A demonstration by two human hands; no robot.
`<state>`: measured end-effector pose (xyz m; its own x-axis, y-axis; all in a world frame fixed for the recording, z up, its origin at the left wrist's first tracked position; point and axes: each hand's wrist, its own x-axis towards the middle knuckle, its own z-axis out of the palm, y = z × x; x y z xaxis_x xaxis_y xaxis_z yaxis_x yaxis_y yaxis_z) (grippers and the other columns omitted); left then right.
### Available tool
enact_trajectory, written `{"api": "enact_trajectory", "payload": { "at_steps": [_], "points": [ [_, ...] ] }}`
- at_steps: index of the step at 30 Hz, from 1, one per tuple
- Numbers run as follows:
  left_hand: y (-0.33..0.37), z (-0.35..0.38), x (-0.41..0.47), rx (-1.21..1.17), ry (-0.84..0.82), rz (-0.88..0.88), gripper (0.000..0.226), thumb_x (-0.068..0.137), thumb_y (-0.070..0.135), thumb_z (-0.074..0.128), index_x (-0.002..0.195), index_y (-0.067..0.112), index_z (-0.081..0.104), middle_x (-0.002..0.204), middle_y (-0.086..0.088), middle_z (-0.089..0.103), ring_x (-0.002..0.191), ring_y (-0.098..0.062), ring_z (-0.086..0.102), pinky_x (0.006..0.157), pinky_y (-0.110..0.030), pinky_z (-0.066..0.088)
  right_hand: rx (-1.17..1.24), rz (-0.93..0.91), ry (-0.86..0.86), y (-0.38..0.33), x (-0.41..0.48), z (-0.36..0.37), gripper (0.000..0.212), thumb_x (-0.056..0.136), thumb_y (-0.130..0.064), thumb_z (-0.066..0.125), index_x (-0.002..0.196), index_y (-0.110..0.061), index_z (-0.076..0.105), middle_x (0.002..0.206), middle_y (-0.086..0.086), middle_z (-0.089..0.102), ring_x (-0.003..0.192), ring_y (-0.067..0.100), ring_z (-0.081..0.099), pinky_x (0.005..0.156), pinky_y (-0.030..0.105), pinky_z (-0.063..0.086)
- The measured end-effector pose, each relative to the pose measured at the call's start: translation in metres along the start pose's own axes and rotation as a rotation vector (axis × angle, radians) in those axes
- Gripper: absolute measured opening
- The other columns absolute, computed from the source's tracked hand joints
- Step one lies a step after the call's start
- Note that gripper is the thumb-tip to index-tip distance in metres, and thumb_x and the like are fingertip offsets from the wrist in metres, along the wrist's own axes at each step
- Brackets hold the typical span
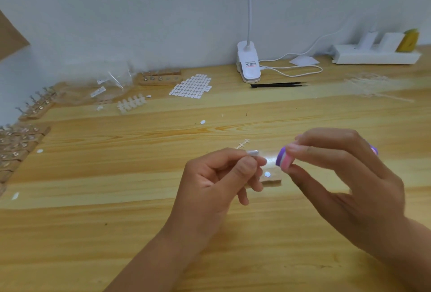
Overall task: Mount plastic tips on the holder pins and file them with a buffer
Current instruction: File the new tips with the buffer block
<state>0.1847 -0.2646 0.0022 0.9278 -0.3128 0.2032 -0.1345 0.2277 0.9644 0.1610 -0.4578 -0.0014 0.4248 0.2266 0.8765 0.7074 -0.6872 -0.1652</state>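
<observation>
My left hand [224, 175] pinches a small pale plastic tip [253, 152] between thumb and forefinger, held above the table. My right hand [345, 175] grips a purple, white and pink buffer block [285, 160], its end a short gap to the right of the tip. Below and between the hands lies a small wooden holder [271, 176] with a round white pad on top, partly hidden by my left fingers. A bare plastic sprue [242, 144] lies just behind the tip.
Wooden holders with pins [23, 133] line the left edge, one more [161, 77] stands at the back. A sheet of white adhesive pads [191, 86], a strip of tips [131, 103], plastic bags [109, 84], black tweezers [277, 85], a clip lamp [248, 63] and a power strip [375, 56] lie behind.
</observation>
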Motion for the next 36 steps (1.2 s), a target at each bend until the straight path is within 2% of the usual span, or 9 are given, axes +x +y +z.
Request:
{"api": "enact_trajectory", "payload": {
  "at_steps": [4,6,11,15,18,23,29,32,36],
  "points": [
    [0.0,0.0,0.0,-0.062,0.004,-0.049,0.018,0.077,0.018,0.074,0.084,0.002,0.076,0.076,-0.012,0.074,0.065,-0.021,0.071,0.051,-0.024,0.049,0.034,-0.045,-0.029,-0.002,-0.004,0.002,0.02,0.093,-0.004,0.07,0.111,-0.01,0.07,0.1,0.009,0.066,0.098,0.022,0.064,0.088,0.032,0.053],
    [0.001,-0.001,-0.001,-0.083,0.012,-0.068,0.014,0.075,0.017,0.081,0.083,0.007,0.077,0.076,-0.014,0.075,0.065,-0.022,0.072,0.05,-0.025,0.049,0.037,-0.044,-0.054,-0.001,-0.006,0.004,0.021,0.093,-0.002,0.069,0.113,-0.007,0.066,0.1,0.012,0.068,0.098,0.023,0.065,0.087,0.034,0.053],
    [0.003,0.0,-0.003,-0.063,0.0,-0.065,0.03,0.072,0.021,0.081,0.102,0.019,0.076,0.077,-0.015,0.075,0.064,-0.024,0.072,0.051,-0.024,0.05,0.046,0.023,-0.076,0.003,-0.01,0.006,0.025,0.093,-0.002,0.067,0.115,-0.014,0.069,0.102,0.015,0.069,0.098,0.021,0.066,0.084,0.03,0.052],
    [0.003,0.002,-0.003,-0.023,-0.023,-0.014,0.024,0.072,0.015,0.083,0.095,0.017,0.079,0.078,-0.011,0.076,0.066,-0.019,0.071,0.055,-0.023,0.051,0.066,0.045,-0.089,0.003,-0.012,0.008,0.026,0.091,0.0,0.07,0.114,-0.013,0.07,0.104,0.013,0.069,0.098,0.02,0.067,0.082,0.032,0.054],
    [0.003,0.003,-0.004,-0.041,-0.034,-0.01,0.028,0.068,0.008,0.083,0.094,0.018,0.079,0.079,-0.007,0.076,0.065,-0.012,0.069,0.06,-0.021,0.053,0.079,0.061,-0.064,0.002,-0.01,0.009,0.024,0.092,-0.002,0.068,0.115,-0.01,0.064,0.103,0.013,0.069,0.099,0.016,0.066,0.086,0.028,0.054],
    [0.001,0.003,-0.004,0.001,-0.033,0.002,0.035,0.067,-0.001,0.082,0.099,0.012,0.078,0.086,-0.01,0.073,0.079,-0.016,0.069,0.07,-0.023,0.056,0.065,0.078,-0.038,-0.001,-0.01,0.01,0.022,0.092,-0.007,0.068,0.113,-0.011,0.063,0.102,0.011,0.068,0.097,0.015,0.065,0.089,0.024,0.052],
    [0.004,0.005,-0.005,0.079,0.045,0.041,0.038,0.068,0.003,0.082,0.102,0.018,0.077,0.087,-0.011,0.075,0.072,-0.018,0.07,0.059,-0.021,0.052,0.065,0.079,-0.04,-0.002,-0.009,0.01,0.023,0.091,-0.007,0.07,0.114,-0.009,0.064,0.1,0.011,0.069,0.094,0.016,0.066,0.087,0.025,0.053],
    [0.004,0.005,-0.005,0.085,0.074,0.042,0.043,0.068,0.005,0.083,0.106,0.022,0.074,0.084,-0.009,0.075,0.072,-0.018,0.072,0.061,-0.02,0.053,0.059,0.084,-0.04,-0.002,-0.008,0.01,0.023,0.091,-0.007,0.07,0.113,-0.01,0.064,0.099,0.011,0.069,0.094,0.017,0.066,0.087,0.024,0.053],
    [0.006,0.002,-0.006,0.135,0.072,0.069,0.034,0.069,0.009,0.086,0.097,0.024,0.074,0.083,-0.004,0.076,0.075,-0.016,0.073,0.066,-0.022,0.056,0.049,0.083,-0.022,-0.002,-0.006,0.009,0.024,0.089,-0.004,0.07,0.111,-0.009,0.064,0.099,0.011,0.069,0.095,0.014,0.065,0.091,0.019,0.05]
  ]
}}
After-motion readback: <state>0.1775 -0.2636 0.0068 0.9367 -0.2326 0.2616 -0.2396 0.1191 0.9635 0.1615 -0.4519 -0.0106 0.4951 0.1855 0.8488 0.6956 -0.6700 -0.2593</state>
